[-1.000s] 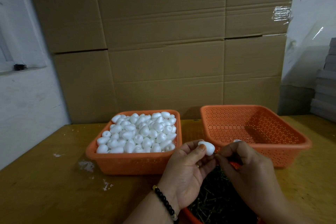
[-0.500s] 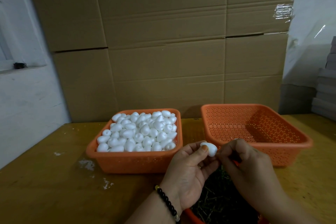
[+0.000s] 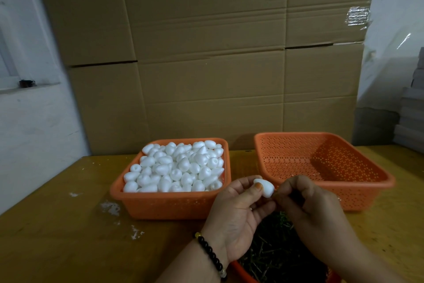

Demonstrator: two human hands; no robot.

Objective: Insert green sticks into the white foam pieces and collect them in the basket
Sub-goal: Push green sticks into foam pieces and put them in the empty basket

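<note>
The left hand (image 3: pixel 238 211) pinches one foam piece (image 3: pixel 265 187); the right hand (image 3: pixel 305 202) pinches at its tip, stick unseen. The collecting basket (image 3: pixel 367 181) holds nothing, so nearly everything remains.

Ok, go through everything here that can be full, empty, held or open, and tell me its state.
Left basket: full of foam pieces.
Right basket: empty.
Foam piece: pinched by left hand.
Right hand: fingers curled at the foam's tip; stick not visible.
Near basket: holds green sticks.

Packing workshop: stacked cardboard cartons (image 3: pixel 206 53)
</note>
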